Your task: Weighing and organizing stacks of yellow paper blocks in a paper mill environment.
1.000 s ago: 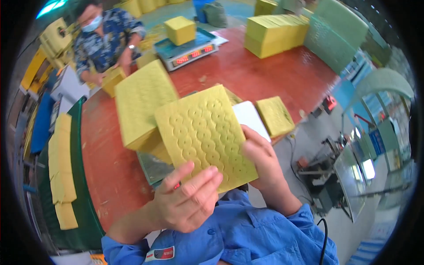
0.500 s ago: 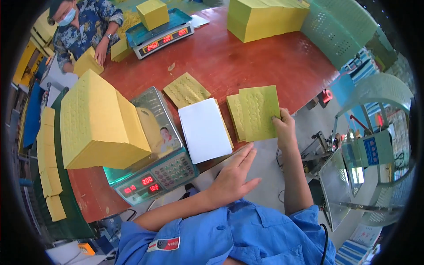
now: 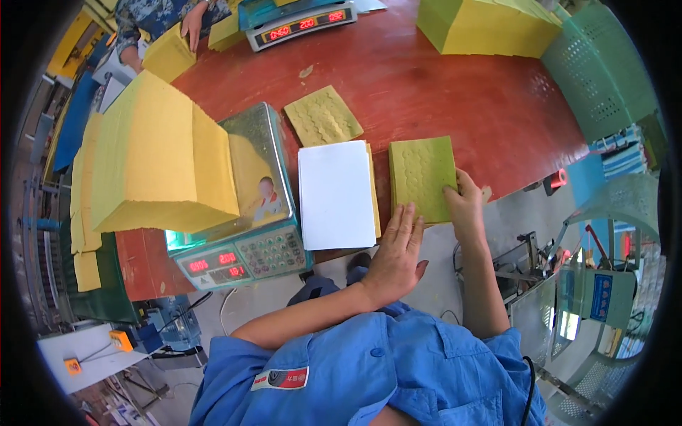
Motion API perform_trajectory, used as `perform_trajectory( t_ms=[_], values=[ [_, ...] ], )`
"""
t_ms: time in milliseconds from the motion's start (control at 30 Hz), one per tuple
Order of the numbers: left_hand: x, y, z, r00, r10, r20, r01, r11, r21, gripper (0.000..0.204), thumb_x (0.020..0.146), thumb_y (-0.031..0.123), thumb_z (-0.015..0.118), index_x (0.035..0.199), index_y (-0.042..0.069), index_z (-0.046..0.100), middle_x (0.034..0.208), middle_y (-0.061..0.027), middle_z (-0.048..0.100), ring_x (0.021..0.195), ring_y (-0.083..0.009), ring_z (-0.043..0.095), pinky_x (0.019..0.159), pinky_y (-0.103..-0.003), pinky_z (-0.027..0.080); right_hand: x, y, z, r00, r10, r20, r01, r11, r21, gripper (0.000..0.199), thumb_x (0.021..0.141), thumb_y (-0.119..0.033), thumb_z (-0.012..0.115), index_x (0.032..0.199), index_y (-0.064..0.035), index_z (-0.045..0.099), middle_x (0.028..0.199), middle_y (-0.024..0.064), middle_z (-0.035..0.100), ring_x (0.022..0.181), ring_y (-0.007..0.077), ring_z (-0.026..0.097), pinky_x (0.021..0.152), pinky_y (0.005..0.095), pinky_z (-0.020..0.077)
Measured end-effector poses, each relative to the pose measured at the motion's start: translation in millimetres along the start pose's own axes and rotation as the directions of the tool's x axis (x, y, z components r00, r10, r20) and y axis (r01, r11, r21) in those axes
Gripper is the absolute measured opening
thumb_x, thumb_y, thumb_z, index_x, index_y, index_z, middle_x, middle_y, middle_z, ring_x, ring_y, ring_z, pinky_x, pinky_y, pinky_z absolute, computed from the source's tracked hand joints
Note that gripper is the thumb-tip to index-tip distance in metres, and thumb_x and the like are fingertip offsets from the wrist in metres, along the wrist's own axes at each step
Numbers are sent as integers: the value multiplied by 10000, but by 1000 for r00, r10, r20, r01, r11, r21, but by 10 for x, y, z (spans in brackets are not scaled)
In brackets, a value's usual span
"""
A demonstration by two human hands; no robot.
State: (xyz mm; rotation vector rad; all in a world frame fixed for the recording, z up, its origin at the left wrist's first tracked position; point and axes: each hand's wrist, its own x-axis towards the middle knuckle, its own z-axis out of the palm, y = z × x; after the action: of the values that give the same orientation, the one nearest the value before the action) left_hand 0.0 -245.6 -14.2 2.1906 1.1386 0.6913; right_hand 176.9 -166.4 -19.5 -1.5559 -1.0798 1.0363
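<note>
The right hand is resting on the right edge of a small green-yellow embossed stack, lying on the red table near its front edge, at about four o'clock from the table's middle. Its fingers are lying nearly flat on top of the stack and the thumb is pressing along the side; nothing is being gripped or lifted. The left hand is hovering flat and spread at the table's front edge, at seven o'clock from that stack, its fingertips just reaching the stack's lower left corner; whether they are touching it cannot be told. It is holding nothing.

Just beside the stack, at nine o'clock, a pile with a white sheet on top is lying. Further at nine o'clock a digital scale is carrying a tall yellow stack. A single embossed sheet is lying at eleven o'clock.
</note>
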Motion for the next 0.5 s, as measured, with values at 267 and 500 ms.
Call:
perform_trajectory(
  t_ms=[267, 500],
  values=[
    [-10, -100, 148, 999, 36, -5, -35, 991, 131, 789, 786, 184, 711, 1405, -167, 368, 1508, -352, 289, 1452, -481, 214, 1198, -505, 204, -103, 77, -129, 972, -226, -62, 171, 863, -476, 428, 853, 14, 601, 1280, 2, 584, 1035, 135, 665, 1001, 211, 612, 841, 318, 497],
    [-1, -106, 140, 994, 90, -63, -64, 939, 339, 658, 820, 240, 594, 1320, -174, 487, 1456, -331, 399, 1426, -458, 290, 1209, -487, 197, -285, 222, -253, 869, -492, 63, 390, 601, -698, 276, 844, 15, 638, 1118, -3, 664, 1017, 112, 622, 840, 205, 599, 726, 314, 496]
  ],
)
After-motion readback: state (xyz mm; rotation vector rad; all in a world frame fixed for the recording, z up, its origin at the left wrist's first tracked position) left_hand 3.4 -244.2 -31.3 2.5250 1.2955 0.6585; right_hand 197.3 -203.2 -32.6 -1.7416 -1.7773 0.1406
